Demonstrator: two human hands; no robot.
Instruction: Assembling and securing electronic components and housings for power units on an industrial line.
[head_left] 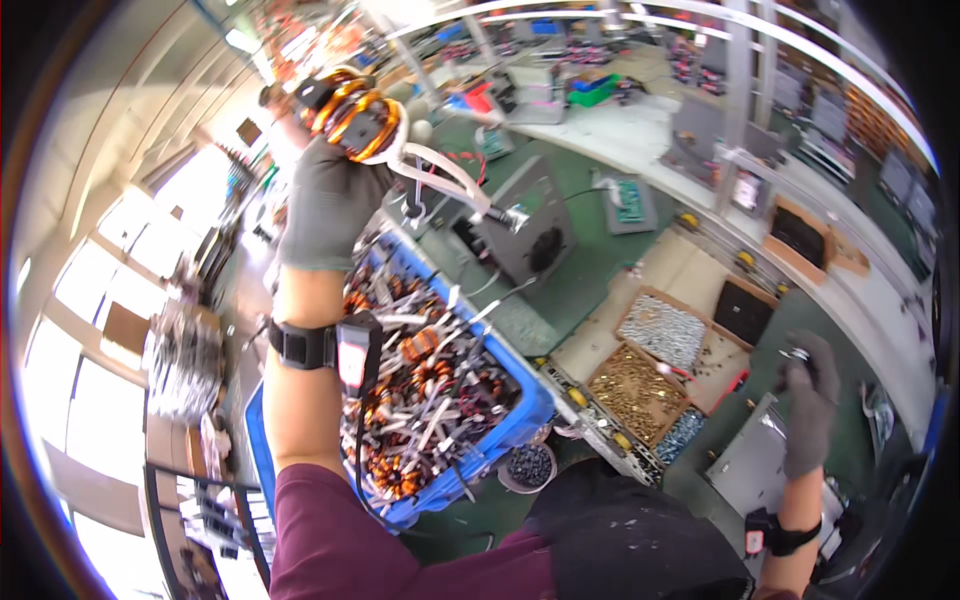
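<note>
My left hand (335, 195), in a grey glove, is raised at the upper left and closed around a copper-wound coil (362, 120). Two white sleeved leads (445, 170) hang from that coil toward the right. Below the raised arm, a blue bin (530, 395) holds many similar orange coils with white leads. At the right, my right hand (812, 400), also gloved in grey, hovers over the green work surface. Its fingers are drawn together at a small shiny bit, too small to name. A grey metal plate (750, 460) lies beside this hand.
Cardboard trays hold silver screws (660, 330) and brass-coloured parts (635, 393). A dark panel (525, 225) stands tilted on the green mat, near a green circuit board (628, 203). A tub of black parts (530, 465) sits beside the bin. A roller rail crosses between the surfaces.
</note>
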